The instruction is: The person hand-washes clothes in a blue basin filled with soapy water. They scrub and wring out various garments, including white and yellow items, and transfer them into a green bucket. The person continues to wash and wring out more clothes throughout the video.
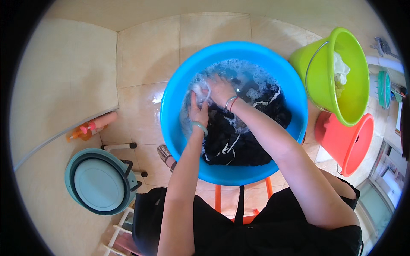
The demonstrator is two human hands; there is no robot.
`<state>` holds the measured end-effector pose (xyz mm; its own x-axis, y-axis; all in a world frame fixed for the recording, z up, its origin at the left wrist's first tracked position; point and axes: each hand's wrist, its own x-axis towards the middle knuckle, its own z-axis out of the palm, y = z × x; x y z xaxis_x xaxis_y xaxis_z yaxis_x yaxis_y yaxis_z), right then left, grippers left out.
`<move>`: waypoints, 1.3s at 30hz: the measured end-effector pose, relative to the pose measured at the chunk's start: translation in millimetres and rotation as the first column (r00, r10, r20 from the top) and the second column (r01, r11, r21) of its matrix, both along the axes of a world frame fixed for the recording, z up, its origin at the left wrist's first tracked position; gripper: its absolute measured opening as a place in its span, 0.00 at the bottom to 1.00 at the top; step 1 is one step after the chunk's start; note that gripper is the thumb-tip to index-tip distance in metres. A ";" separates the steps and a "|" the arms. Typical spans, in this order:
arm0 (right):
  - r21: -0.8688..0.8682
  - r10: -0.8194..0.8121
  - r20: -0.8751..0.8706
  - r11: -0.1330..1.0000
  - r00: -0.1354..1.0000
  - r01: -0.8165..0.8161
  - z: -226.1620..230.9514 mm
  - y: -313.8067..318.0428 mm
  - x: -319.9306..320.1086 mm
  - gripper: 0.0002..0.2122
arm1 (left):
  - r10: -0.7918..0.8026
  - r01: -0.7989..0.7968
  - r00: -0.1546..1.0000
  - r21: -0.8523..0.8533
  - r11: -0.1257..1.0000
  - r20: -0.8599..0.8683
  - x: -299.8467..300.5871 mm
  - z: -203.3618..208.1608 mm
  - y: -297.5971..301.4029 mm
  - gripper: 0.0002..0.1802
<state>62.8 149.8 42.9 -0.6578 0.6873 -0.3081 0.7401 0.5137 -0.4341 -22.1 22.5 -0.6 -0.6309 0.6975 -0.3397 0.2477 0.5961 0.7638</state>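
A large round blue basin (171, 141) holds sudsy water and a soaked black garment (252, 147) with white drawstrings. Near the basin's far left side, a small white wet cloth (198, 91) is bunched between my hands. My left hand (199, 112), with a pale green bangle at its wrist, closes on the cloth's near side. From the right, my right hand (221, 90) grips the cloth; its fingertips are partly hidden by foam. A thin bracelet and a red cord circle that wrist.
At the right stand a lime green bucket (318, 70) with white cloth inside and a red bucket (333, 132). A folded grey-green basin (70, 179) and bottles (102, 121) are at the left. Under the blue basin, orange stool legs (218, 198) show.
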 end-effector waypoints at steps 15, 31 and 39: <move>-0.911 -0.757 -0.291 0.405 0.585 0.071 43.9 48.5 98.3 0.17 | 0.159 -0.481 0.462 0.096 0.871 0.873 2.0 57.0 49.5 0.27; -0.356 -0.535 -0.299 0.831 0.790 0.428 -5.1 2.5 56.1 0.27 | 0.339 -0.453 0.696 0.020 0.891 0.633 -18.9 -28.0 14.0 0.16; -0.676 -0.659 -0.537 0.710 0.527 0.199 31.0 42.3 78.2 0.25 | 0.139 -0.194 0.878 0.074 0.978 0.459 -1.9 -0.1 37.0 0.27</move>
